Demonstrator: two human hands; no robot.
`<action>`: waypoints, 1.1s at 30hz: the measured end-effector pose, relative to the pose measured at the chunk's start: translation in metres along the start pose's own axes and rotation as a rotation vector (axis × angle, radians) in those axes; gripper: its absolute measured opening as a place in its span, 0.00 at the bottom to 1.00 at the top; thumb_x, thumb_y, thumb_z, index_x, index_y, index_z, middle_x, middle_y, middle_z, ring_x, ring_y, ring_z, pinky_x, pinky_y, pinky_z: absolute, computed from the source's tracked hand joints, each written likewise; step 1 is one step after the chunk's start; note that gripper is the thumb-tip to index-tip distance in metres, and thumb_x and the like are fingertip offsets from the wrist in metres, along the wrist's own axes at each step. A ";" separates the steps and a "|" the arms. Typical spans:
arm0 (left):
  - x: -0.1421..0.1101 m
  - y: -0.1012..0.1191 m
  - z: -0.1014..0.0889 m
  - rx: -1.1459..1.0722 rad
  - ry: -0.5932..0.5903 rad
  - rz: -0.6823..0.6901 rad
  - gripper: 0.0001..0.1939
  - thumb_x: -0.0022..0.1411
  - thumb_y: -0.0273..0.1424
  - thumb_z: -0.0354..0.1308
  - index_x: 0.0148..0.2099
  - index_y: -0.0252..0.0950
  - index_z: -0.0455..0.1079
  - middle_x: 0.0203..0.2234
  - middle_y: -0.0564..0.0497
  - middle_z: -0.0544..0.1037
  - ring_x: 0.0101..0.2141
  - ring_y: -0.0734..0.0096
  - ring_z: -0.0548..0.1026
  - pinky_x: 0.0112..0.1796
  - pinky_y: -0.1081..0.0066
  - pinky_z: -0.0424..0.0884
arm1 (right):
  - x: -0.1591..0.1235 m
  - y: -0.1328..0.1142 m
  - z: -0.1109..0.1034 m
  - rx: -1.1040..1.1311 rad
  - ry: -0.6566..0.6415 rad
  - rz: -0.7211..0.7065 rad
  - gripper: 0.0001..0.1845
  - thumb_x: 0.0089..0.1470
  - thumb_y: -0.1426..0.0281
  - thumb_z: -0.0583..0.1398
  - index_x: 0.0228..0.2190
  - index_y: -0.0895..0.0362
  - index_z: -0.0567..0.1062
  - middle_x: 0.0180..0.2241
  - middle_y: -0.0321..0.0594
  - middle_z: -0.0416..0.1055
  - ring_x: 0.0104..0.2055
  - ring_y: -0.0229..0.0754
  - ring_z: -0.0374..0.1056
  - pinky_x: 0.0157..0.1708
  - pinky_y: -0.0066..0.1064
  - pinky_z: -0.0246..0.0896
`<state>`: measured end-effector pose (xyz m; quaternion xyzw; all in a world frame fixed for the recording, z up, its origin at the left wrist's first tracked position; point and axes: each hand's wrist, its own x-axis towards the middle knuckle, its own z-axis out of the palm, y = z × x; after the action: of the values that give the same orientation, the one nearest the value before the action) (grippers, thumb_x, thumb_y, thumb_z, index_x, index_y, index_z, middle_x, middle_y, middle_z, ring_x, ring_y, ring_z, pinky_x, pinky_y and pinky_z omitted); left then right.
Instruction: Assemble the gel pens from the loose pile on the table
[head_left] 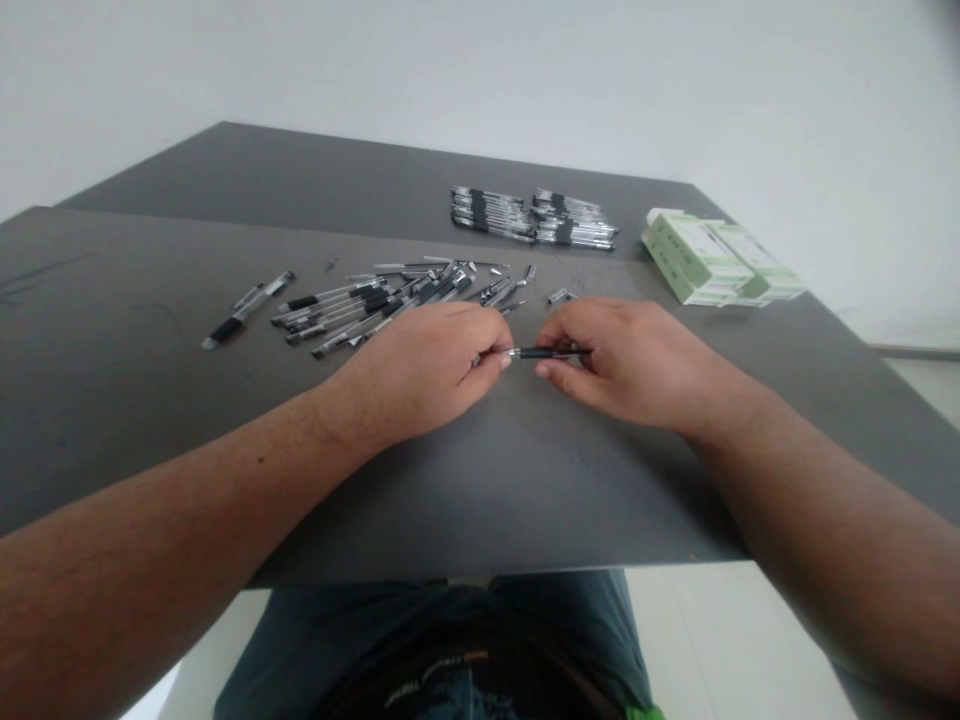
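Between my two hands a pen (541, 353) with a black grip lies level, a little above the grey table. My left hand (442, 365) pinches its tip end between thumb and fingers, hiding part of that end. Around the other end curl the fingers of my right hand (630, 360), its thumb and forefinger slightly apart at the grip. Just beyond my left hand spreads a loose pile of pens (352, 310) with black grips, refills and clear barrels. Small clear caps (556, 296) lie beyond my right hand.
Two stacks of pens, a left one (491, 213) and a right one (574, 220), lie farther back. Green and white boxes (712, 258) stand at the right. One pen (247, 312) lies apart at the left. The table's front edge (480, 572) runs above my lap.
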<state>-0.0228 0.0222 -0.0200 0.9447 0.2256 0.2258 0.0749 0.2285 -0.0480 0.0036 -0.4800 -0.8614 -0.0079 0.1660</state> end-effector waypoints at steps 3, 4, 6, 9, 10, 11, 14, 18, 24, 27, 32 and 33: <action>0.000 0.001 0.000 0.015 -0.006 -0.007 0.12 0.75 0.33 0.54 0.45 0.36 0.78 0.36 0.47 0.83 0.39 0.59 0.80 0.43 0.62 0.71 | 0.000 -0.001 0.000 -0.045 -0.040 0.004 0.08 0.68 0.66 0.62 0.41 0.55 0.81 0.35 0.43 0.82 0.37 0.49 0.77 0.37 0.36 0.63; 0.000 0.001 -0.001 0.020 -0.007 -0.006 0.12 0.75 0.33 0.54 0.45 0.36 0.78 0.36 0.47 0.83 0.39 0.59 0.80 0.42 0.62 0.71 | 0.000 -0.001 0.000 -0.060 -0.055 -0.001 0.10 0.70 0.66 0.60 0.41 0.55 0.81 0.35 0.43 0.82 0.37 0.49 0.78 0.38 0.37 0.63; 0.000 0.001 -0.001 0.027 -0.005 0.001 0.12 0.75 0.33 0.54 0.44 0.36 0.78 0.35 0.47 0.83 0.38 0.59 0.79 0.42 0.62 0.70 | 0.000 -0.002 0.000 -0.078 -0.063 -0.008 0.14 0.73 0.65 0.57 0.40 0.55 0.82 0.35 0.44 0.82 0.38 0.50 0.78 0.38 0.38 0.62; 0.001 0.001 -0.001 0.023 -0.002 0.002 0.11 0.74 0.32 0.55 0.43 0.36 0.78 0.35 0.47 0.83 0.37 0.60 0.79 0.41 0.63 0.70 | 0.000 -0.001 0.001 -0.050 -0.036 -0.015 0.13 0.73 0.65 0.58 0.41 0.55 0.82 0.34 0.43 0.82 0.38 0.50 0.78 0.38 0.38 0.62; 0.001 0.001 -0.001 0.018 0.001 -0.005 0.11 0.74 0.32 0.55 0.43 0.36 0.79 0.34 0.47 0.83 0.37 0.61 0.79 0.42 0.63 0.70 | 0.000 -0.001 0.001 -0.034 -0.024 -0.017 0.11 0.71 0.65 0.60 0.42 0.56 0.82 0.35 0.43 0.82 0.38 0.50 0.78 0.38 0.37 0.63; 0.001 0.001 -0.001 0.012 0.005 -0.015 0.11 0.74 0.32 0.56 0.43 0.36 0.79 0.34 0.48 0.82 0.37 0.61 0.79 0.42 0.64 0.70 | 0.000 -0.001 0.001 -0.023 -0.015 -0.019 0.10 0.69 0.65 0.61 0.44 0.56 0.82 0.36 0.42 0.82 0.38 0.50 0.78 0.38 0.37 0.63; 0.001 0.001 -0.001 -0.007 0.006 -0.030 0.10 0.73 0.32 0.56 0.44 0.36 0.79 0.33 0.48 0.82 0.37 0.61 0.80 0.43 0.64 0.71 | 0.000 -0.001 0.001 -0.027 -0.014 -0.020 0.08 0.68 0.67 0.62 0.43 0.55 0.81 0.36 0.42 0.82 0.37 0.49 0.77 0.38 0.36 0.63; 0.000 0.001 0.000 -0.008 -0.004 -0.022 0.12 0.75 0.34 0.56 0.46 0.37 0.80 0.35 0.48 0.83 0.39 0.60 0.81 0.44 0.63 0.72 | 0.001 -0.003 0.001 -0.046 -0.026 -0.029 0.09 0.69 0.67 0.61 0.42 0.56 0.81 0.35 0.43 0.81 0.37 0.49 0.77 0.38 0.36 0.63; 0.002 0.003 -0.004 0.066 -0.058 -0.029 0.16 0.77 0.36 0.53 0.47 0.36 0.81 0.40 0.46 0.85 0.44 0.57 0.82 0.48 0.61 0.73 | 0.002 -0.005 0.000 -0.066 -0.055 -0.036 0.13 0.71 0.67 0.58 0.41 0.56 0.83 0.35 0.44 0.82 0.38 0.50 0.77 0.38 0.36 0.62; 0.003 0.004 -0.005 0.083 -0.068 -0.045 0.16 0.78 0.36 0.53 0.48 0.36 0.81 0.40 0.46 0.85 0.45 0.57 0.82 0.49 0.62 0.73 | 0.002 -0.004 0.000 -0.047 -0.051 -0.033 0.12 0.71 0.66 0.59 0.41 0.55 0.83 0.35 0.43 0.82 0.37 0.48 0.76 0.37 0.36 0.61; 0.004 0.004 -0.005 0.068 -0.044 -0.067 0.15 0.77 0.36 0.54 0.48 0.37 0.81 0.41 0.46 0.85 0.45 0.57 0.82 0.49 0.62 0.74 | 0.000 0.000 0.003 0.003 0.042 0.001 0.09 0.66 0.67 0.63 0.46 0.54 0.82 0.39 0.42 0.84 0.39 0.49 0.77 0.39 0.36 0.63; 0.004 0.004 -0.005 0.062 -0.041 -0.073 0.15 0.77 0.36 0.54 0.48 0.37 0.81 0.41 0.46 0.86 0.45 0.57 0.82 0.49 0.62 0.74 | 0.000 0.000 0.003 0.007 0.054 0.009 0.09 0.65 0.67 0.64 0.46 0.54 0.82 0.40 0.42 0.84 0.40 0.49 0.77 0.40 0.36 0.64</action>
<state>-0.0206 0.0207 -0.0128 0.9421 0.2654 0.1965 0.0583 0.2284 -0.0476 0.0007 -0.4831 -0.8543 -0.0172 0.1911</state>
